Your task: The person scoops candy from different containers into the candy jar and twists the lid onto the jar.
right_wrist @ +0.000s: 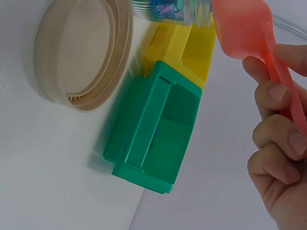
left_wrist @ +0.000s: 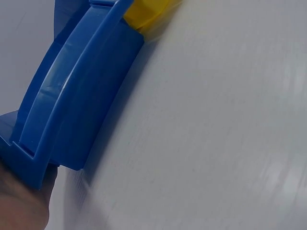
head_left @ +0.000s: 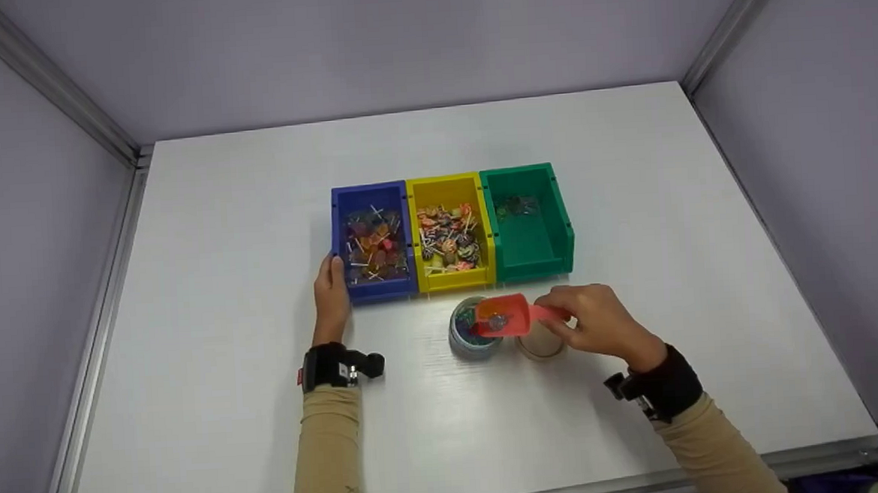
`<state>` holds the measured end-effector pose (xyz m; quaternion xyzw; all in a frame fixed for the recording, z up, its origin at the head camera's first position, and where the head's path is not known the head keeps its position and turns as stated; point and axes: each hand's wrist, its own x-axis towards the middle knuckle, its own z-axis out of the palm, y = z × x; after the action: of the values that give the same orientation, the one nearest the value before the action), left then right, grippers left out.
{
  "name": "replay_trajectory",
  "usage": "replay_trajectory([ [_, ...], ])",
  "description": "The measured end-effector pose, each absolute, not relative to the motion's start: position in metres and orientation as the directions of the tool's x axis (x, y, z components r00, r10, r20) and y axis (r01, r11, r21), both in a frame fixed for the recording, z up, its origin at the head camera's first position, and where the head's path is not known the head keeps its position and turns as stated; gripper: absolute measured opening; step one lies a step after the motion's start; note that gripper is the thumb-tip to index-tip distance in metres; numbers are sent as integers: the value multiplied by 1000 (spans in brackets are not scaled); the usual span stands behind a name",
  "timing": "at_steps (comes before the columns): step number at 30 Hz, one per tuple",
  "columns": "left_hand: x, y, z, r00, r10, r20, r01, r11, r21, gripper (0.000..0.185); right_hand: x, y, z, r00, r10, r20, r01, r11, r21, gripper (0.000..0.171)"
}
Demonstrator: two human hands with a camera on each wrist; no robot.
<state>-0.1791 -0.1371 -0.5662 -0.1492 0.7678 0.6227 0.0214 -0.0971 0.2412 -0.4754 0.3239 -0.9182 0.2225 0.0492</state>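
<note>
A: Over the mouth of the jar (head_left: pixel 472 333), a red scoop (head_left: pixel 504 316) is held by its handle, which is pinched by the curled fingers of the right hand (head_left: pixel 597 319). A small wrapped sweet can be seen in the scoop's bowl.

B: And where is the jar placed?

A: On the white worktop (head_left: pixel 216 303), just in front of the yellow bin (head_left: pixel 449 232); coloured sweets are seen inside it. A beige lid (head_left: pixel 540 344) is laid upside down just beside it, partly covered by the right hand.

B: How is the left hand (head_left: pixel 331 291) set?

A: It is rested against the near left corner of the blue bin (head_left: pixel 372 242), with the fingers fairly straight; nothing is gripped.

B: What is kept in the bins?

A: Lollipops are heaped in the blue and yellow bins. In the green bin (head_left: pixel 528 221), only a few sweets are seen at the far end. The three bins are set touching in a row.
</note>
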Motion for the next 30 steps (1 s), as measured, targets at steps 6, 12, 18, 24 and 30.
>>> replay_trajectory([
  [6,-180,-137,-567,-955,-208,-213,-255,200,946,53,-95,236,-468,-770,-586,253,-638,710,-298,10],
  [12,-180,-137,-567,-953,-201,-228,-267,199,943,53,-93,235,-455,-745,-599,293,-660,726,-195,9],
  [18,-180,-137,-567,-951,-192,-243,-277,178,944,54,-91,235,-443,-746,-593,303,-655,736,-171,9],
  [24,-179,-137,-565,-951,-180,-252,-283,174,943,56,-91,236,-438,-747,-587,313,-652,740,-168,11],
  [30,-178,-136,-565,-957,-185,-225,-254,150,956,54,-90,233,-440,-743,-599,300,-658,735,-163,10],
])
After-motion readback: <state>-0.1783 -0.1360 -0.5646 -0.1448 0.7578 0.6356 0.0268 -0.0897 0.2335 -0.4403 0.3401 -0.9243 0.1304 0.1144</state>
